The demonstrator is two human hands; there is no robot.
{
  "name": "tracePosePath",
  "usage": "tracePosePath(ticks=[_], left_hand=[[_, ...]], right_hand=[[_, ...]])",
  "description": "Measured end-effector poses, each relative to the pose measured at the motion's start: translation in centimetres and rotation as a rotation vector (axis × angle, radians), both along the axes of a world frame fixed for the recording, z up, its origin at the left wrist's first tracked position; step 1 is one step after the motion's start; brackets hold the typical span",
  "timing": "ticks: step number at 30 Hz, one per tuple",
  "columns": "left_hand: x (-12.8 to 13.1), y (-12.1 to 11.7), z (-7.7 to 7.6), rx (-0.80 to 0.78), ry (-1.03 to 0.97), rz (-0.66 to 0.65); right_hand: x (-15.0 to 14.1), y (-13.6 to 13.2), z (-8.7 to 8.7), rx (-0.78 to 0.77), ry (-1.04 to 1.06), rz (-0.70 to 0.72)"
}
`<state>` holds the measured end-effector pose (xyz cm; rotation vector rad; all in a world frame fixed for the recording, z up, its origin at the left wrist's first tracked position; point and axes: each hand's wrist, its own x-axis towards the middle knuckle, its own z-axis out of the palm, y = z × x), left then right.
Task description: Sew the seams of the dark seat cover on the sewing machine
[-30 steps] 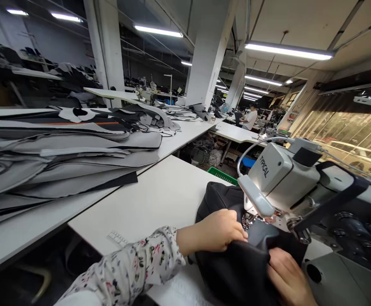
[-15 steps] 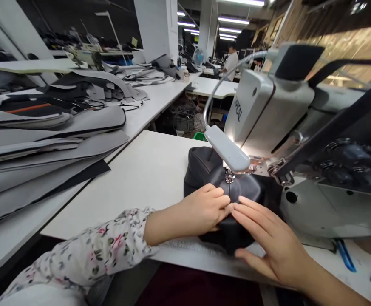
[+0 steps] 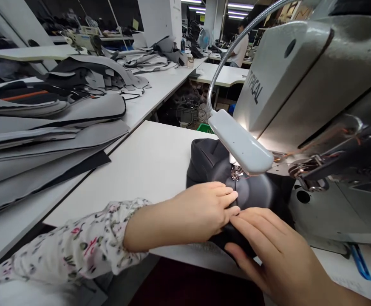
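Note:
Black leather-like material (image 3: 217, 165) lies bunched under the presser foot (image 3: 236, 172) of a sewing machine (image 3: 287, 72), with a seam running from the foot towards me. On its near left part, my left hand (image 3: 204, 210) is closed, its curled fingers gripping the material beside the seam. My right hand (image 3: 274, 246) rests on the near right part, fingers stretched out and thumb apart. Its fingertips touch or nearly touch those of my left hand. The material beneath both palms is hidden. A grey lamp head (image 3: 241, 142) partly covers the needle area.
Stacked grey and black cut pieces (image 3: 51, 140) cover the long table (image 3: 162, 89) at left. A blue tool (image 3: 360, 261) lies right of the machine base. A green basket (image 3: 206, 128) stands behind the white sewing table (image 3: 131, 170). Farther back is a person (image 3: 240, 46) near a fan (image 3: 204, 39).
My view has moved closer to the machine, which looks larger. Both hands keep their places on the black material, and my right thumb has drawn nearer its fingers.

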<state>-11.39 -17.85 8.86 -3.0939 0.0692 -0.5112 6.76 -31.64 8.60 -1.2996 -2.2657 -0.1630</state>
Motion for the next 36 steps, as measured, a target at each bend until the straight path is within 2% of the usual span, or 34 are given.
tracePosePath(ticks=[5, 13, 19, 23, 26, 31, 36], left_hand=[[0.1, 2.1, 1.2, -0.11, 0.052, -0.122], [0.2, 2.3, 1.2, -0.111, 0.087, -0.099], [0.6, 3.2, 1.5, -0.097, 0.081, -0.1], [0.9, 3.7, 1.6, -0.082, -0.024, -0.104], [1.0, 4.0, 1.7, -0.05, -0.018, -0.111], [1.5, 4.7, 1.8, -0.041, 0.01, -0.11], [2.0, 5.5, 1.7, -0.058, -0.009, -0.161]], right_hand=[[-0.6, 0.3, 0.6, 0.047, -0.012, -0.035], [0.3, -0.2, -1.1, 0.067, -0.111, -0.063], [0.1, 0.1, -0.9, 0.05, -0.127, -0.083], [-0.2, 0.6, -0.8, 0.097, -0.068, -0.131], [-0.4, 1.0, -0.5, 0.124, -0.041, -0.141], [-0.1, 1.6, 0.1, 0.101, -0.063, -0.129], [0.6, 2.1, 0.5, 0.007, -0.062, -0.127]])
